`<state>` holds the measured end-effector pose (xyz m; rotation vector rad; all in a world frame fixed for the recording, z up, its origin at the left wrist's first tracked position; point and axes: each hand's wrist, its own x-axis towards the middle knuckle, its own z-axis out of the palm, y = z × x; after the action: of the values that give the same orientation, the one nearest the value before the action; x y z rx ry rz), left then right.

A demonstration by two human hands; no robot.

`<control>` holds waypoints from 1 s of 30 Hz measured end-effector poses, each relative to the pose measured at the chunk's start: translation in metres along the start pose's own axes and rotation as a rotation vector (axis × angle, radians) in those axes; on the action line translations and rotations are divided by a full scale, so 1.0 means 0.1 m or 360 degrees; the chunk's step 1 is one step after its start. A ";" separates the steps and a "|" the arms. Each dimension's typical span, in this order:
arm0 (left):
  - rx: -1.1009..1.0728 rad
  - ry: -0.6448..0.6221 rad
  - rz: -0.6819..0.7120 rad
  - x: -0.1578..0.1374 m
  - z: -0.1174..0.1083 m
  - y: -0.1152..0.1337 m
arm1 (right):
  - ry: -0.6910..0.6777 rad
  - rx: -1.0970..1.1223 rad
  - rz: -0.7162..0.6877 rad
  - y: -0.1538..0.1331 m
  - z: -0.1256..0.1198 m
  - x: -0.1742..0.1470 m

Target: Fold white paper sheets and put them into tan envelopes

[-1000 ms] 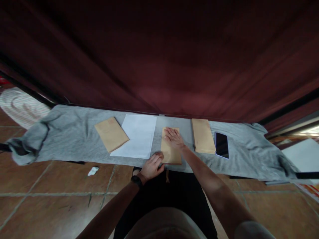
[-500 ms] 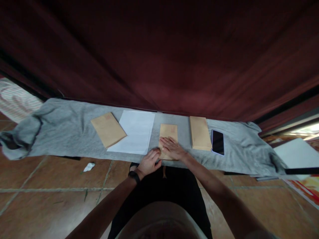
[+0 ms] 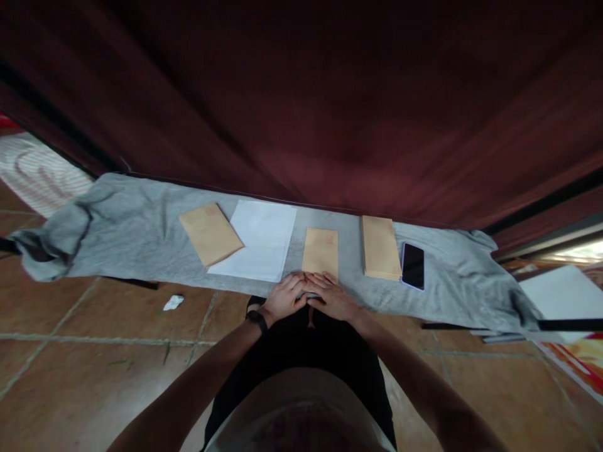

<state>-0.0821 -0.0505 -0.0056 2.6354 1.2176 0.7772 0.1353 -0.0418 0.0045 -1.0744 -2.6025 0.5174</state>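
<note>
A tan paper envelope (image 3: 321, 245) with small red print near its top right corner lies lengthwise in front of me on a grey cloth. At its near end my left hand (image 3: 286, 296) and my right hand (image 3: 333, 297) meet, fingertips almost touching. The fingers of both rest on top of the envelope's near edge with the thumbs below it, closed on that edge. My hands hide this end of the envelope. White paper sheets (image 3: 264, 229) lie to the left, partly under a stack of tan envelopes (image 3: 210, 233). On the right lies another stack of envelopes (image 3: 380, 246).
A phone (image 3: 413, 266) lies right of the right-hand stack. The grey cloth (image 3: 127, 238) covers a narrow surface along a dark red curtain-like sheet (image 3: 301, 125). A crumpled white scrap (image 3: 173, 302) is on the tiled floor (image 3: 117, 376). A white board (image 3: 563, 292) stands at far right.
My right hand has slid down from the envelope's middle to its near edge, beside my left hand. More of the envelope's face shows now. The view has shifted slightly.
</note>
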 end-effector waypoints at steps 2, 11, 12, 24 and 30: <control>0.0017 0.0007 -0.0009 0.00 -0.01 0.01 | 0.0077 0.0061 -0.0015 -0.01 0.02 -0.07; 0.0294 -0.0003 0.0111 -0.02 0.01 0.06 | 0.0550 0.0319 0.0151 0.02 0.15 -0.30; 0.0322 -0.0004 0.0130 -0.03 0.01 0.07 | 0.0576 0.0320 0.0179 0.01 0.16 -0.31; 0.0351 -0.0087 0.0091 -0.04 0.00 0.12 | 0.0662 0.0133 0.0390 -0.06 0.24 -0.27; 0.0291 -0.0125 0.0079 -0.04 0.00 0.10 | 0.0654 0.0103 0.0409 -0.10 0.21 -0.26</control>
<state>-0.0775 -0.0602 -0.0037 2.8215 1.2629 0.5894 0.1390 -0.0717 -0.0133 -1.3416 -2.0953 0.3823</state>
